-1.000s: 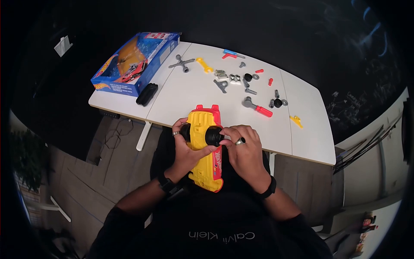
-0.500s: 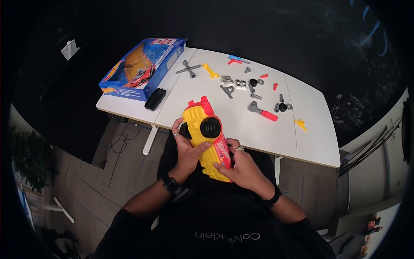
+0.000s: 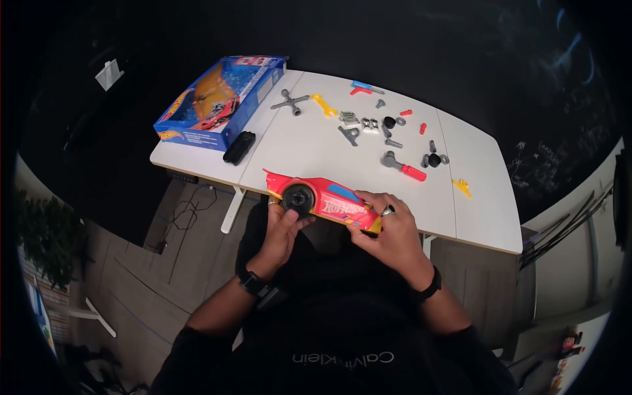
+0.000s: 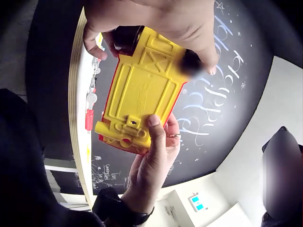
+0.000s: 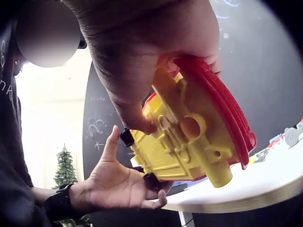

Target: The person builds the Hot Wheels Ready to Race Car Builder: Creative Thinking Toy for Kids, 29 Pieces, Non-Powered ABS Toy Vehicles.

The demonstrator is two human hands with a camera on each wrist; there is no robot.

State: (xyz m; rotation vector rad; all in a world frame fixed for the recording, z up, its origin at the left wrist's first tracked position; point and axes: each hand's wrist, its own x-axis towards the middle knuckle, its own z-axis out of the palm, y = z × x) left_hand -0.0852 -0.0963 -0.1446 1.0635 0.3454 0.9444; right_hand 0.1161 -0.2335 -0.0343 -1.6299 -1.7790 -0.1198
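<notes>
A red and yellow toy car point(image 3: 336, 205) is held over the lap at the table's near edge, its red side with lettering facing up in the head view. My left hand point(image 3: 282, 236) spans the end with the black wheels, its thumb at the near wheel point(image 3: 298, 199) and its fingers at the other side. My right hand point(image 3: 397, 234) grips the opposite end, thumb on the yellow underside point(image 4: 142, 90) in the left wrist view. At that end, the right wrist view shows a round hole and a yellow tube point(image 5: 219, 175), with no wheel on it.
On the white table point(image 3: 316, 161) lie a hammer-like tool with a red handle point(image 3: 413, 172), a yellow wrench point(image 3: 322, 105), a grey cross-shaped wrench point(image 3: 289, 102), and several small parts. A blue toy box point(image 3: 257, 99) stands at the left, with a black piece point(image 3: 239, 148) beside it.
My right hand has gone from the wheel to the car's other end. The car has turned from upright with its yellow underside showing to lying sideways, red side up.
</notes>
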